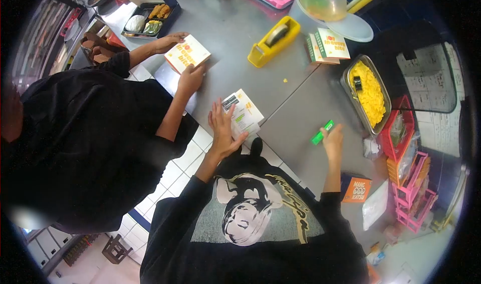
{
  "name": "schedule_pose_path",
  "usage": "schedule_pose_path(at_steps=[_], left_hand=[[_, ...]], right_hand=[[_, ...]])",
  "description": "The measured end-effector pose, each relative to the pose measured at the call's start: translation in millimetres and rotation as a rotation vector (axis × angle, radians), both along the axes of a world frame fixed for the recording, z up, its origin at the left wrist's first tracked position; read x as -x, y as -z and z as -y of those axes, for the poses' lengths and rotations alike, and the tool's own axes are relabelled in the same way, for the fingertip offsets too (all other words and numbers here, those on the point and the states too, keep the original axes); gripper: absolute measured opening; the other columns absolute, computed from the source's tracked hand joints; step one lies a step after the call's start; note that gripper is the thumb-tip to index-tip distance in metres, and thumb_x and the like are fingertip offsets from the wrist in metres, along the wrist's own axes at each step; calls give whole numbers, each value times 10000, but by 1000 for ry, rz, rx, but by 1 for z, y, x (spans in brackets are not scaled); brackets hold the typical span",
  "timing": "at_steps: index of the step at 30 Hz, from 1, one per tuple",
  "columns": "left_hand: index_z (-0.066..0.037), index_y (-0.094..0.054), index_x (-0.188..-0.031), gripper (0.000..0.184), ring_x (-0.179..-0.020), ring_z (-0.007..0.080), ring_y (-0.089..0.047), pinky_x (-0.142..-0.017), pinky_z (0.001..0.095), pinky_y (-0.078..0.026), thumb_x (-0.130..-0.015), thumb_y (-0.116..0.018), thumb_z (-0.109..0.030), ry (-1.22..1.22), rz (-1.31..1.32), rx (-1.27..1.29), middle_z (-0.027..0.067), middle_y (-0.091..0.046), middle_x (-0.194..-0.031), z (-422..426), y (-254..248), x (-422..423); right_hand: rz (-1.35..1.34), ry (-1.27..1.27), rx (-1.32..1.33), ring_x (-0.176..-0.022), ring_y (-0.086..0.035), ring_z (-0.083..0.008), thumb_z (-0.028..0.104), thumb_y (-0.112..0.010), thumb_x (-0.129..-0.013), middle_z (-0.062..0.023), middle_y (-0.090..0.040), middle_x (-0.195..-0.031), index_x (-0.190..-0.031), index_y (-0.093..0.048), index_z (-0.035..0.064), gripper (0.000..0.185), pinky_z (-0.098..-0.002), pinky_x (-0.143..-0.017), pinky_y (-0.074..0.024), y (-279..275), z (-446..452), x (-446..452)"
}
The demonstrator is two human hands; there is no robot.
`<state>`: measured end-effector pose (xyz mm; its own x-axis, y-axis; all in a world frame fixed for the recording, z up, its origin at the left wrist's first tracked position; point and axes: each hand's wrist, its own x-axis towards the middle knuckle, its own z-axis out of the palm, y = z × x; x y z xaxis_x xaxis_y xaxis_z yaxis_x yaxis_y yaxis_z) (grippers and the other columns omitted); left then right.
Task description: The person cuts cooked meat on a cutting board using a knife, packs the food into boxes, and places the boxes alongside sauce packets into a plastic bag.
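Black shirt with pale portrait print (253, 211) nearest; white printed carton (246, 114) under spread fingers of left hand (224, 136), at grey metal table's (295, 113) edge; green plastic tool (321, 133) pinched in fingers of right hand (332, 139). Risk: carton slipping off, from careless pushing.

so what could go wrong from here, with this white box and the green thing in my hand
The white box under your left hand lies near the table edge, so a push toward you might tip it off. The metal tray of yellow food looks uncovered, and a wide swing of your right hand with the green item could bump it. The yellow crumb might smear the box.
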<state>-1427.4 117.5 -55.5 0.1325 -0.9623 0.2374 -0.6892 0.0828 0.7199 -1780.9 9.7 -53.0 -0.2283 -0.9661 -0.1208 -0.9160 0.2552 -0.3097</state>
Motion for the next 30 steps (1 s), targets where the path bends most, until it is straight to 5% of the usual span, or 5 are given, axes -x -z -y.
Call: schedule_pose_path(at_steps=[5, 7, 16, 26, 30], left_hand=[[14, -365, -1323, 582, -1383, 414, -108, -1090, 514, -66, -847, -540, -271, -218, 75, 203, 260, -164, -1485, -11, -18, 10], [4, -379, -1318, 579, -1378, 399, -134, -1082, 527, -64, -836, -566, -256, -270, 91, 174, 258, -186, -1478, -13, -25, 16], [26, -155, -1435, 744, -1292, 357, -307, -1081, 425, -224, -897, -587, -253, -493, -450, -67, 252, -293, -1401, 9, 33, 27], [8, -100, -1447, 772, -1315, 325, -234, -1075, 490, -25, -912, -519, -358, -152, -227, -273, 242, -289, -1409, 31, 34, 101], [22, -87, -1443, 778, -1307, 358, -230, -1073, 506, -34, -911, -512, -355, -143, -168, -269, 289, -275, -1394, 22, 21, 163]], right_hand=[[40, -239, 386, -804, -645, -382, 184, -643, -852, -212, -639, -817, -1007, -491, -47, 316, -451, -662, -482, 36, -24, -1], [609, -197, -62, -860, -641, -346, 184, -639, -850, -212, -630, -910, -1024, -526, -29, 297, -432, -711, -482, 1, -29, -35], [355, -103, 94, -862, -612, -390, 258, -626, -866, -215, -616, -956, -1153, -545, -1, 395, -460, -761, -473, -5, -72, -46], [592, 254, 384, -707, -603, -211, 152, -576, -905, -153, -602, -942, -1283, -480, 34, 407, -330, -662, -489, -10, -128, 4], [773, 287, 87, -644, -605, -217, 10, -496, -895, -138, -608, -780, -1187, -525, 63, 298, -328, -608, -489, -17, -196, 15]])
